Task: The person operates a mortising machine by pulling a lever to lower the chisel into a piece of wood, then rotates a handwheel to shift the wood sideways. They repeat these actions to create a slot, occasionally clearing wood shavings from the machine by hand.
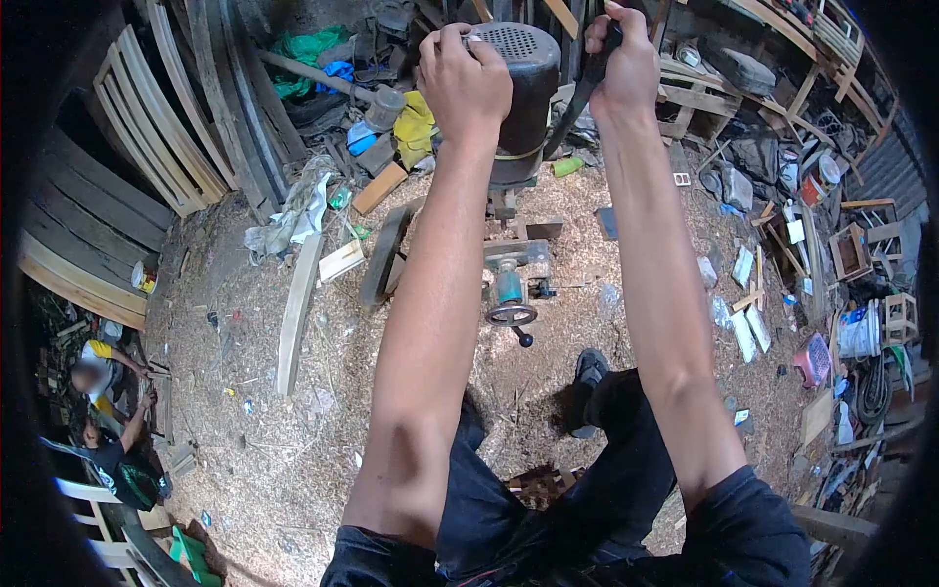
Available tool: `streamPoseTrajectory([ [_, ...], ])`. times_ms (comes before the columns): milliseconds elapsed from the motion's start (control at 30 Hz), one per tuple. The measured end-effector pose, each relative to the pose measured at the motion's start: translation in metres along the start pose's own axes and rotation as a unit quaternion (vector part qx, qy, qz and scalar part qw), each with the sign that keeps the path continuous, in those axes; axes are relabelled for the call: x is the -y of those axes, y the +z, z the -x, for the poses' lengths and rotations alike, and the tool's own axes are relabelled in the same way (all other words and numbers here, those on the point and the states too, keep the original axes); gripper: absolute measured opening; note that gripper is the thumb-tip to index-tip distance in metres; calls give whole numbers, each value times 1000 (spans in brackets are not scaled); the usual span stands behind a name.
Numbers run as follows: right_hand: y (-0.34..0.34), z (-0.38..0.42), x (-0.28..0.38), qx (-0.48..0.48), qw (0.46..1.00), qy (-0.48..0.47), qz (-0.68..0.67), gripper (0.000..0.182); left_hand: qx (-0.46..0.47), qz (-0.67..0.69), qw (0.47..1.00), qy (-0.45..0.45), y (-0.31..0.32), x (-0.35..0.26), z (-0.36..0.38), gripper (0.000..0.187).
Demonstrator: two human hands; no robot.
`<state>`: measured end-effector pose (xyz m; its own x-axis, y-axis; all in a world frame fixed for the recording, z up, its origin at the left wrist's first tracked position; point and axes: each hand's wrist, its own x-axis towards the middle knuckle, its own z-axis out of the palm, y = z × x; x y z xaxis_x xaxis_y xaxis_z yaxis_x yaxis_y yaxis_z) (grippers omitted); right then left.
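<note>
Hand first: our left hand [468, 76] is cupped and closed over the vented top of the dark motor housing [523, 93], fingers wrapped down its near side, while our right hand [622, 67] is clenched tight around a black lever handle [585, 86] that slants down beside that housing. Both arms are stretched out ahead of us, and we look steeply down past them. The motor crowns an upright machine standing on the sawdust-covered floor [293, 430]; below the housing we see its column with a teal sleeve [509, 286] and a small round handwheel [511, 314] with a knob sticking out underneath. Our dark-trousered legs and one shoe [590, 369] stand just behind it. We judge that we are at the stage of bracing the head with one hand and working the lever with the other; the next move calls for a steady left grip while the right pulls evenly, without letting the machine rock on the loose shavings. Curved timber slats [161, 122] lean at the left, a pale plank [296, 311] lies on the floor, and two other people [112, 421] crouch at the far left edge.
</note>
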<state>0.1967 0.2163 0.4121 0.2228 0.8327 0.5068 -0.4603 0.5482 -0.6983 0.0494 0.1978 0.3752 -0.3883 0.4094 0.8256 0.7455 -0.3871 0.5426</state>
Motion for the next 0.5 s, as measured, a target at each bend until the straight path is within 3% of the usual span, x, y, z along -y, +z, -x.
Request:
streamPoseTrajectory([
  [200,1,22,5,-8,996,-21,-83,22,1,3,1000,1,-2,0,2,29],
  [500,-5,43,14,-4,997,-8,-73,25,-17,21,1000,13,-3,-4,-1,25],
])
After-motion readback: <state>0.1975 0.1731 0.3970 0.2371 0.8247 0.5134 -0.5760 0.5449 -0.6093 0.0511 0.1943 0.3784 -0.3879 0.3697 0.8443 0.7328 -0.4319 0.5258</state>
